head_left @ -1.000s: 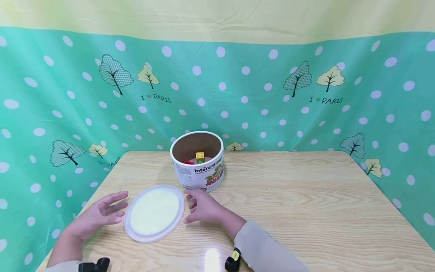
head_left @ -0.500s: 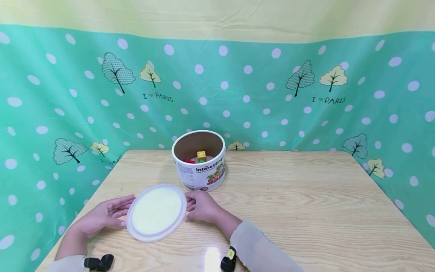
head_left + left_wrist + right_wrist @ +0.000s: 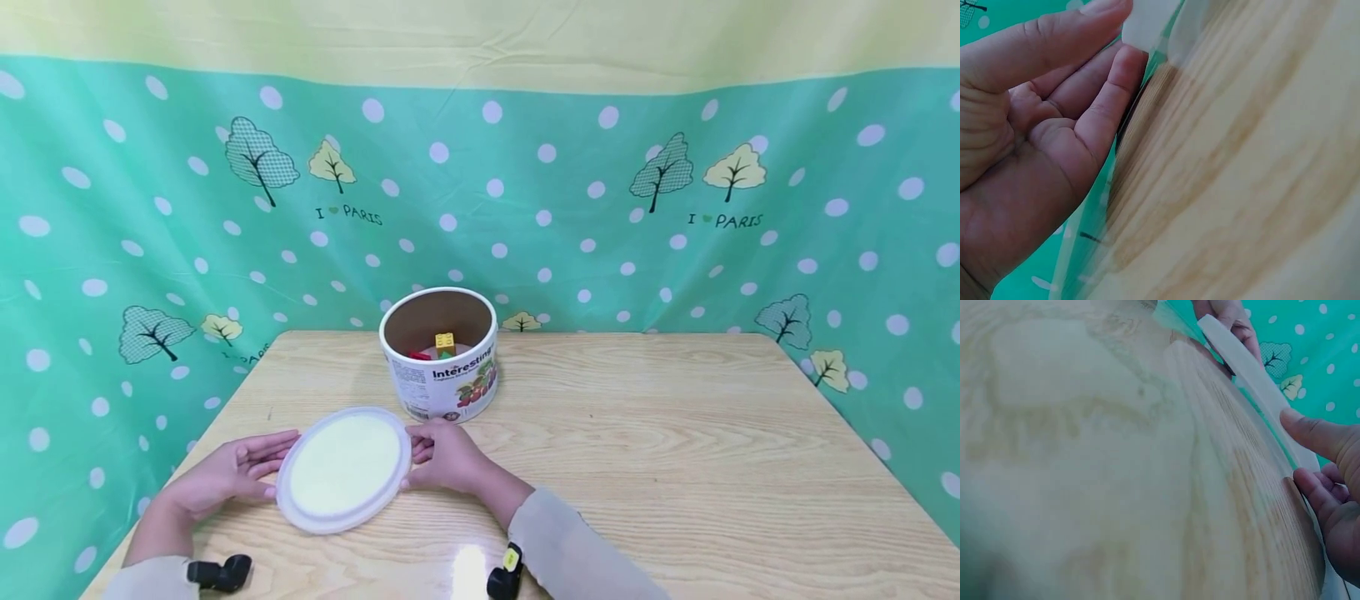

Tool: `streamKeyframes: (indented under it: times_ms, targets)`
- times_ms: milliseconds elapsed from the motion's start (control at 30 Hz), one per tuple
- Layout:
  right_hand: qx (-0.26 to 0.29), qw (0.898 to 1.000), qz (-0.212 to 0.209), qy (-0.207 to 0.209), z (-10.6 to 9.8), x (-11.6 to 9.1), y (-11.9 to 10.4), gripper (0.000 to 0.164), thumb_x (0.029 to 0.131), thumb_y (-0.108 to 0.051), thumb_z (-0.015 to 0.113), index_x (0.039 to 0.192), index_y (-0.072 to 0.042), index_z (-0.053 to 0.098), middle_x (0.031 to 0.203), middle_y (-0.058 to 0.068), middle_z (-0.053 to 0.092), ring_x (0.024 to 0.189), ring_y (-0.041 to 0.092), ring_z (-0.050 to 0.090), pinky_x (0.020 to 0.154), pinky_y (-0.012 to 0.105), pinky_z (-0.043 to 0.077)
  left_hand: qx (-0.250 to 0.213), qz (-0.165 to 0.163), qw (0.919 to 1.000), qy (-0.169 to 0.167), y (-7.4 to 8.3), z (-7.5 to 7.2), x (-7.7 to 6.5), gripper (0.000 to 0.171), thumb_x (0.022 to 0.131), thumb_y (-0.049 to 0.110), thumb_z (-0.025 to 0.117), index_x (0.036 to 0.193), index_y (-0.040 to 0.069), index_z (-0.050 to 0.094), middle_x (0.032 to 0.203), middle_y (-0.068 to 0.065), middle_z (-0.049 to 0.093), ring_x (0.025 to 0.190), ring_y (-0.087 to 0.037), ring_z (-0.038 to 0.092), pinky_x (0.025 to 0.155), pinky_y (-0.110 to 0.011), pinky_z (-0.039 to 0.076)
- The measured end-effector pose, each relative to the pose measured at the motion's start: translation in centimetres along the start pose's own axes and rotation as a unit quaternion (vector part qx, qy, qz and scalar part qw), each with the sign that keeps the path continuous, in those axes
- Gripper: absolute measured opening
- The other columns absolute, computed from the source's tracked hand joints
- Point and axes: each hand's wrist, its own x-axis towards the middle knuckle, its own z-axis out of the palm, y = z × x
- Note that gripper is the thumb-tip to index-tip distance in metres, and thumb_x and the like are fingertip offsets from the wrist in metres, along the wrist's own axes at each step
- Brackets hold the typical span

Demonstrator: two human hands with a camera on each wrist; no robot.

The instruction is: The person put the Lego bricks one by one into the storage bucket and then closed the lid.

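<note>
A round white plastic lid [image 3: 344, 465] is held between the two hands at the left of the table. My left hand [image 3: 234, 477] grips its left edge, thumb at the near side and fingers farther back. On the opposite edge, my right hand [image 3: 448, 457] holds the rim with bent fingers and thumb. The right wrist view shows the right thumb against the lid's side [image 3: 1254, 378]. Behind the lid stands an open white tub [image 3: 408, 387] printed "Interesting". A yellow building block [image 3: 445, 343] shows inside it, with red and green pieces partly hidden.
The wooden table [image 3: 675, 450] stretches off to the right. A green dotted curtain [image 3: 570, 208] with printed trees hangs along its back and sides. The tub stands just beyond the right hand. Black cameras are strapped to both wrists.
My left hand has moved right to the lid's left edge and now touches it. The right hand has closed in on the opposite rim. The tub has stayed put.
</note>
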Motion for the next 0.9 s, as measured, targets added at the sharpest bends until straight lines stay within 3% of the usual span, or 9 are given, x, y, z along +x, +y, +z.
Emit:
streamKeyframes:
  times_ms: [267,667,900]
  targets:
    - [0.021,1.0,-0.01,0.018,-0.9,-0.5,-0.9,0.074,0.066,-0.006,0.09,0.132,0.003,0.058,0.101,0.001,0.057,0.088,0.006,0.063,0.08,0.015,0.054,-0.018,0.047,0.9987,-0.01,0.4,0.4,-0.1,0.074,0.083,-0.022,0.056,0.148,-0.01,0.025,0.146,0.005,0.049,0.125,-0.013,0.053,0.102,-0.027,0.045]
    - [0.086,0.994,-0.048,0.039,-3.1,-2.9,-3.3,0.07,0.067,-0.002,0.088,0.131,0.002,0.059,0.109,0.003,0.056,0.095,0.01,0.065,0.088,0.026,0.055,0.006,0.123,0.9921,-0.025,3.8,2.4,0.1,0.069,0.082,-0.026,0.053,0.146,-0.012,0.029,0.147,-0.003,0.048,0.124,-0.016,0.054,0.099,-0.029,0.048]
    - [0.123,0.99,-0.058,0.048,-4.6,-3.7,-4.4,0.068,0.067,0.0,0.087,0.129,0.003,0.06,0.111,0.006,0.056,0.099,0.016,0.065,0.091,0.032,0.054,0.019,0.138,0.9902,-0.001,5.8,3.2,1.0,0.07,0.078,-0.03,0.054,0.143,-0.008,0.04,0.142,-0.005,0.053,0.119,-0.016,0.059,0.095,-0.028,0.051]
